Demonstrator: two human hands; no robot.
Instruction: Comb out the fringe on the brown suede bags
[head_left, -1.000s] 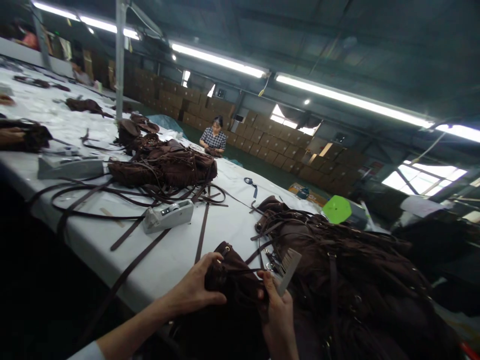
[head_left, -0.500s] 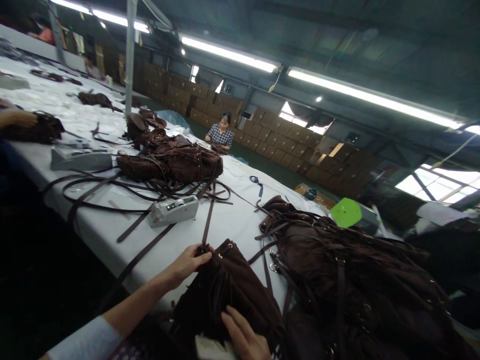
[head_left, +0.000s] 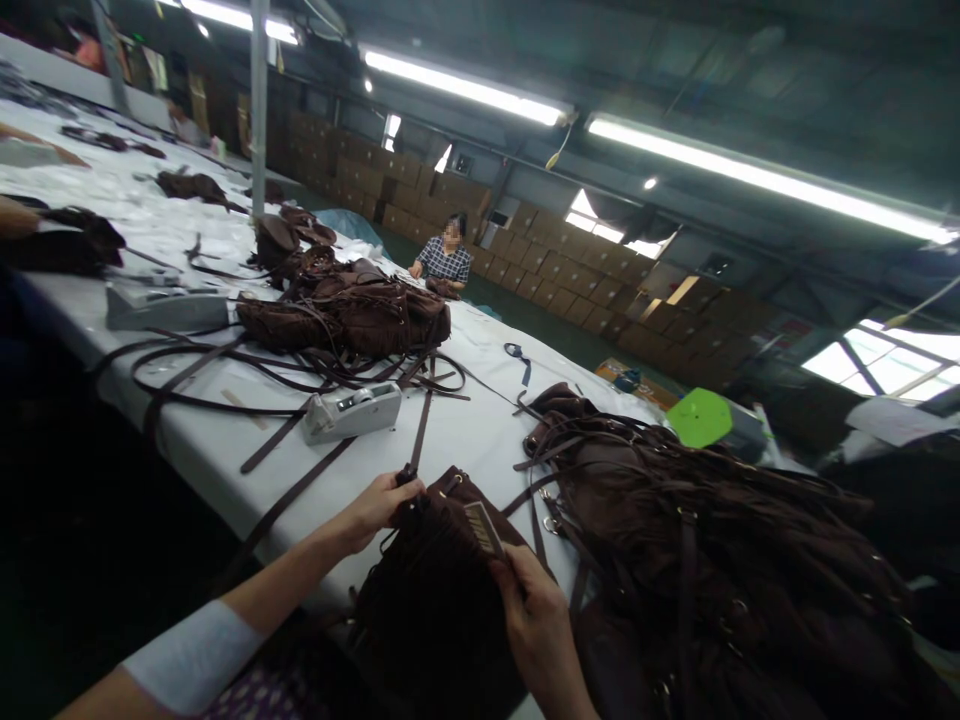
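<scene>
A dark brown fringed bag [head_left: 442, 600] lies at the front edge of the table before me. My left hand [head_left: 379, 508] is closed on a dark strap [head_left: 420, 440] at the bag's upper left corner; the exact grip is partly hidden. Between the thumb and fingers of my right hand [head_left: 536, 600] is a tan tag [head_left: 484, 530] with pale marks, held over the upper front of the bag. Metal eyelets show along the bag's top edge.
A large heap of brown bags [head_left: 720, 540] lies to the right, another pile [head_left: 352, 310] beyond to the left. Two grey tape dispensers, one nearer [head_left: 352, 412], stand on the white table [head_left: 480, 400] among loose straps. A co-worker [head_left: 444, 255] sits at the far side.
My right hand has moved up and right from the lower part of the bag, and the tag is now raised in its fingers. My left hand stays at the corner.
</scene>
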